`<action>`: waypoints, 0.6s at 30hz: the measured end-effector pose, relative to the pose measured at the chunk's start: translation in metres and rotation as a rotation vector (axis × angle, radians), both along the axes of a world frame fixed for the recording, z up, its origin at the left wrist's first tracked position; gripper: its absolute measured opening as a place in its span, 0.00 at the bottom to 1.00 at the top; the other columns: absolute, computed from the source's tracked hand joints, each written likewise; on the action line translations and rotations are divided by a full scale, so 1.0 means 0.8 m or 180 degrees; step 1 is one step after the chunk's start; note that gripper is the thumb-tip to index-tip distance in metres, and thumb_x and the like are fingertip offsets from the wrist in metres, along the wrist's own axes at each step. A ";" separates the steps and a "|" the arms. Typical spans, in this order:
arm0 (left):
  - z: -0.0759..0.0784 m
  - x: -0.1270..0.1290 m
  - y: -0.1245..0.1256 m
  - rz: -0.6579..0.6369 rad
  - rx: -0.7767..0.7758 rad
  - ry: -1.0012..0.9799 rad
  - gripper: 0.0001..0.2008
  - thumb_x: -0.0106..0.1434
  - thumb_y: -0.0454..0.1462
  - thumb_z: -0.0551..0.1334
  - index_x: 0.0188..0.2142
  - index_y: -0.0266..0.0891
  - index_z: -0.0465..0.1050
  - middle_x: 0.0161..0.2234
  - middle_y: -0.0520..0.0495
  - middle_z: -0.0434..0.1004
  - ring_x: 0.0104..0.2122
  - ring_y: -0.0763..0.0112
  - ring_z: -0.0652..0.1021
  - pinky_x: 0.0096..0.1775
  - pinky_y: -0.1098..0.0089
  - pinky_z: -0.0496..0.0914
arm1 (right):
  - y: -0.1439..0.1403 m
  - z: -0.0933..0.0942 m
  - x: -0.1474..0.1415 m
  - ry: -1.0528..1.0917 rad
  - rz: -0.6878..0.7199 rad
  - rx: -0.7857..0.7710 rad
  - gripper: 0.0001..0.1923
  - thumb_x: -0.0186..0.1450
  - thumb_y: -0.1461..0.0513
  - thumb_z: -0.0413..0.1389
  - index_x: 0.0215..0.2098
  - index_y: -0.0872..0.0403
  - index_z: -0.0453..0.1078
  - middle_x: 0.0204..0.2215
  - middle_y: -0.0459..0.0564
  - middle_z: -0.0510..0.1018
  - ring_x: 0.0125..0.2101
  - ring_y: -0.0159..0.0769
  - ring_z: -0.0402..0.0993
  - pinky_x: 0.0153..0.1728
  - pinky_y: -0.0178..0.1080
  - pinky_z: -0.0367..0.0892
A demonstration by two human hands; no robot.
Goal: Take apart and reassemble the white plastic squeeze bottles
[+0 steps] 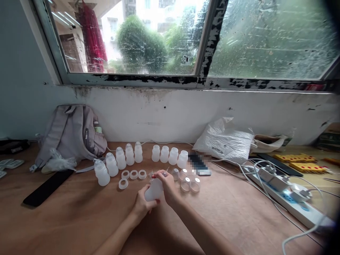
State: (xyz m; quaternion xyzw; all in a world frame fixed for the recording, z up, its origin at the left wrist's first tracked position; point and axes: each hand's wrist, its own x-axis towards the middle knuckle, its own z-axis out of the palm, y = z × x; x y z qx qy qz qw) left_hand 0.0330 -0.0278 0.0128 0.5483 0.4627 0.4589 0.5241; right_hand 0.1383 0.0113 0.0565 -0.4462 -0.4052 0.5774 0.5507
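Observation:
A milky-white baby bottle (154, 190) is tilted between my two hands, its top leaning away to the right. My left hand (142, 202) is closed around the lower part of its body. At the upper end the fingers of my right hand (165, 180) are pinched together, and they hide what sits there. Left of the hands lie several white rings (134, 174), and to the right several clear domed caps (195, 185). Behind stand a row of capped bottles (111, 164) on the left and several capless bottles (165, 154) on the right.
A grey backpack (71, 134) and a black flat case (47, 187) are on the left. A phone (198, 164) lies behind the caps, near a silver plastic bag (225, 140). Cables run from a white power strip (292, 202) at the right.

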 end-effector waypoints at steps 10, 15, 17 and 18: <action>0.007 -0.020 0.000 -0.0787 -0.0934 -0.1519 0.12 0.43 0.34 0.57 0.30 0.32 0.67 0.21 0.51 0.66 0.15 0.82 0.64 0.13 0.80 0.47 | -0.001 0.024 -0.004 -0.0016 0.0491 0.0145 0.08 0.47 0.60 0.57 0.21 0.54 0.62 0.21 0.47 0.74 0.20 0.32 0.66 0.16 0.31 0.57; -0.011 -0.019 -0.007 -0.2134 -0.1771 -0.3058 0.19 0.45 0.43 0.55 0.34 0.33 0.66 0.19 0.54 0.61 0.10 0.86 0.57 0.10 0.80 0.40 | -0.007 0.044 0.007 0.0388 0.1731 0.0694 0.06 0.49 0.61 0.57 0.24 0.55 0.66 0.26 0.48 0.75 0.32 0.35 0.70 0.32 0.35 0.62; -0.016 -0.020 -0.009 -0.2575 -0.1704 -0.3320 0.18 0.45 0.44 0.55 0.33 0.33 0.66 0.18 0.55 0.59 0.08 0.86 0.55 0.09 0.81 0.39 | -0.009 0.053 0.011 0.0321 0.2118 0.0794 0.10 0.48 0.60 0.59 0.29 0.54 0.68 0.29 0.48 0.75 0.34 0.36 0.70 0.36 0.37 0.62; -0.019 -0.020 -0.009 -0.2724 -0.1672 -0.3395 0.18 0.45 0.44 0.55 0.33 0.33 0.66 0.17 0.56 0.58 0.08 0.87 0.54 0.09 0.81 0.39 | -0.009 0.057 0.014 0.0224 0.2304 0.0795 0.14 0.47 0.59 0.60 0.32 0.54 0.68 0.30 0.48 0.75 0.35 0.36 0.70 0.37 0.37 0.62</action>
